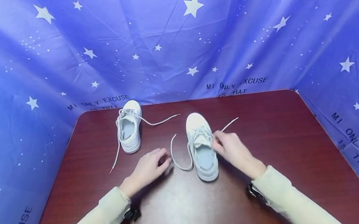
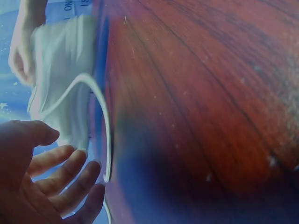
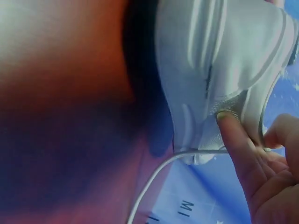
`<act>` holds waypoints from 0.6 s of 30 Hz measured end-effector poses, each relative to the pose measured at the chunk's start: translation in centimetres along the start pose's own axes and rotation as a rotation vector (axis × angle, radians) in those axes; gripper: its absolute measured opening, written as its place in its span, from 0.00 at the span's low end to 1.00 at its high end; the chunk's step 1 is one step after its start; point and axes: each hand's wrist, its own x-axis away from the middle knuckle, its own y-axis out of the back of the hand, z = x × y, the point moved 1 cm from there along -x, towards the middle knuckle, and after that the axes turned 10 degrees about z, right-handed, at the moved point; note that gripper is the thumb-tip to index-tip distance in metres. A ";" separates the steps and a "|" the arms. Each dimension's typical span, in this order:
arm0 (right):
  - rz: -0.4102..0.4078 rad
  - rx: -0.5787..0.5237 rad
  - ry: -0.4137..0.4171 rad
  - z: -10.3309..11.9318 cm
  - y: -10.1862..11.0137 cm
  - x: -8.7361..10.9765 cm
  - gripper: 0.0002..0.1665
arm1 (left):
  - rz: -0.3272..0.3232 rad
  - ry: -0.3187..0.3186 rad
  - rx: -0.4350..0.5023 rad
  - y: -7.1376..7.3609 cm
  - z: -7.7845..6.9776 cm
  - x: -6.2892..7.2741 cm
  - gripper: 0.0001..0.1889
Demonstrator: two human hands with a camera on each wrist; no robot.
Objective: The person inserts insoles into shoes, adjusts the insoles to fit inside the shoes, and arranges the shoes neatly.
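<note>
A white sneaker (image 1: 205,162) stands in the middle of the table, its toe pointing to the far side. My right hand (image 1: 232,148) pinches the lace-side edge of this sneaker; in the right wrist view one finger (image 3: 233,140) lies on its mesh side panel. From under those fingers a lace end (image 1: 230,124) runs out to the right. The other end of the shoelace (image 1: 181,168) curls over the table on the left. Close to that curl hovers my left hand (image 1: 147,167), fingers loosely bent and holding nothing; the left wrist view shows the lace (image 2: 106,126) beyond its fingertips.
A second white sneaker (image 1: 130,139) stands farther left, near the table's back edge, its lace ends spread to both sides. The dark red wooden table (image 1: 295,138) backs onto a blue star-printed curtain (image 1: 174,35).
</note>
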 end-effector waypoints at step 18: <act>0.065 -0.155 -0.046 -4.1 -0.1 -9.8 0.09 | 0.074 0.009 -0.009 -1.0 -0.4 0.0 0.02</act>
